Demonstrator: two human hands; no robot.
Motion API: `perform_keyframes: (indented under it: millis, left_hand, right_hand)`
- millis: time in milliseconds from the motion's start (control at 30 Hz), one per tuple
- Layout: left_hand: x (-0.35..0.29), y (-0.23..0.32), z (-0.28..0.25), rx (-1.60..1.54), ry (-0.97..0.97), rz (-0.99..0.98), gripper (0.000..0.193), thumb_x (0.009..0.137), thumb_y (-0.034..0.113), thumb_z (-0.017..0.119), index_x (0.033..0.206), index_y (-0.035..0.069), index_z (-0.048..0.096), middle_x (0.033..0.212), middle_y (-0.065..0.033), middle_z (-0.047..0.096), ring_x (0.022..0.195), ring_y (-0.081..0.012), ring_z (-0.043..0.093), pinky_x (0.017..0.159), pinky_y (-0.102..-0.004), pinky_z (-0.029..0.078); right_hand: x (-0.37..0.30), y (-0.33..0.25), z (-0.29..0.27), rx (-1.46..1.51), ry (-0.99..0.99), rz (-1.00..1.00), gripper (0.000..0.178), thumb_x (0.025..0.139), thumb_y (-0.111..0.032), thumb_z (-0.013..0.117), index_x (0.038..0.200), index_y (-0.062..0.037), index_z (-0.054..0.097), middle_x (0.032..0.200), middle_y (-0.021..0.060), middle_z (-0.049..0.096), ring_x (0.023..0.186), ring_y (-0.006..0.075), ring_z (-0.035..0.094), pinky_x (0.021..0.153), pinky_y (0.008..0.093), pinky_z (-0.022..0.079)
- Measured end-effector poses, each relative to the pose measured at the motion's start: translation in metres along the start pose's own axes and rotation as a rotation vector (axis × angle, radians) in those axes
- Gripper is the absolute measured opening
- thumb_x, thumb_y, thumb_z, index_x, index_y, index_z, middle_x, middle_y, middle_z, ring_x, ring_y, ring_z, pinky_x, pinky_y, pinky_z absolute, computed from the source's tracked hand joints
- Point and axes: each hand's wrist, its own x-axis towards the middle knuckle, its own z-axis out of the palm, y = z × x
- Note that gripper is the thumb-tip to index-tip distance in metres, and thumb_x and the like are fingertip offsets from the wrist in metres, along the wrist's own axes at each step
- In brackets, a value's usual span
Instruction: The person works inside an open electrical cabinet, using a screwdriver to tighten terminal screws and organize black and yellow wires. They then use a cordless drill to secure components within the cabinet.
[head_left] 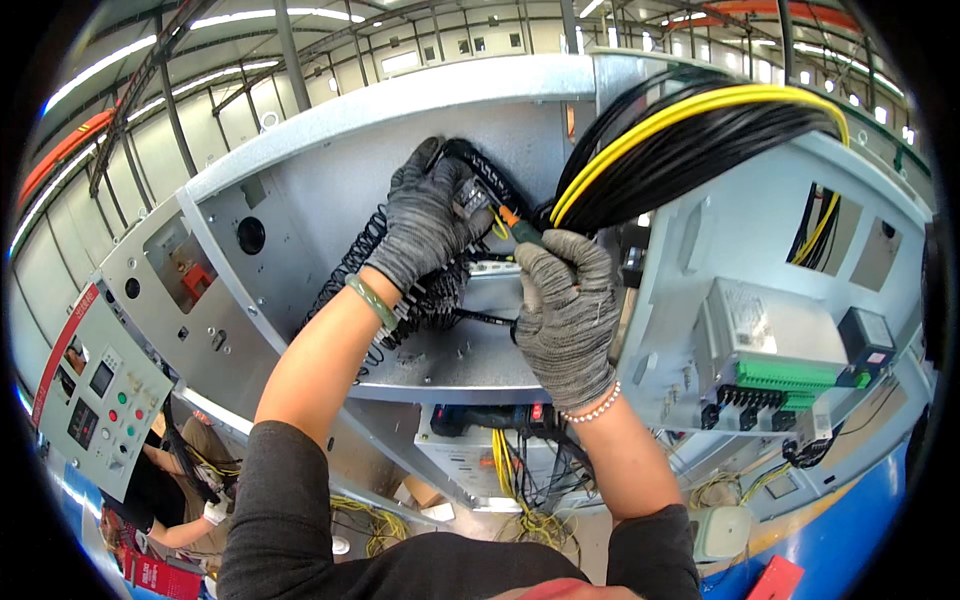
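Note:
My right hand (568, 300), in a grey knit glove, is closed around the green-and-orange handle of a screwdriver (522, 228). The tool slants up and left toward a small clear-grey block (472, 196). My left hand (432, 215), gloved alike, grips that block between thumb and fingers; its fingertips lie beside a black wrapped wire bundle (490, 172) that arches over it. Black coiled wires (350, 270) hang below and left of my left wrist, inside the grey metal cabinet (320, 210). The screwdriver's tip is too small to make out.
A thick loop of black and yellow cables (690, 140) hangs over the cabinet's right side. On the right panel sit a metal box with green terminals (785, 375). A control panel with buttons (100, 390) stands left, near another person's gloved hand (216, 508). Loose yellow wires (540, 530) lie below.

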Motion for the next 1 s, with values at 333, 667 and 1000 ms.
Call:
perform_keyframes:
  millis: [333, 667, 1000]
  left_hand:
    - [-0.003, 0.000, 0.001, -0.004, 0.034, -0.042, 0.063, 0.061, 0.041, 0.082, 0.111, 0.008, 0.062, 0.126, -0.0200, 0.054, 0.122, -0.0366, 0.048, 0.106, -0.0460, 0.039]
    - [0.003, 0.001, -0.002, -0.008, -0.046, -0.073, 0.060, 0.066, 0.043, 0.077, 0.113, 0.009, 0.061, 0.124, -0.0152, 0.058, 0.126, -0.0348, 0.045, 0.110, -0.0443, 0.033]
    - [0.000, 0.004, -0.003, 0.062, -0.066, -0.061, 0.077, 0.066, 0.046, 0.077, 0.126, 0.005, 0.052, 0.132, -0.0195, 0.052, 0.129, -0.0356, 0.043, 0.111, -0.0440, 0.033]
  right_hand:
    - [0.004, -0.004, 0.000, -0.025, 0.014, -0.027, 0.027, 0.082, -0.007, 0.065, 0.109, -0.0080, 0.064, 0.098, 0.0133, 0.062, 0.089, 0.0308, 0.061, 0.077, 0.0404, 0.053]
    - [0.011, -0.006, -0.007, -0.072, -0.141, -0.042, 0.025, 0.083, -0.011, 0.066, 0.107, -0.0070, 0.065, 0.106, 0.0136, 0.063, 0.095, 0.0317, 0.063, 0.080, 0.0400, 0.053]
    - [0.011, -0.006, -0.008, -0.176, -0.080, -0.157, 0.025, 0.082, -0.006, 0.062, 0.107, -0.0072, 0.063, 0.105, 0.0132, 0.063, 0.094, 0.0310, 0.062, 0.083, 0.0411, 0.050]
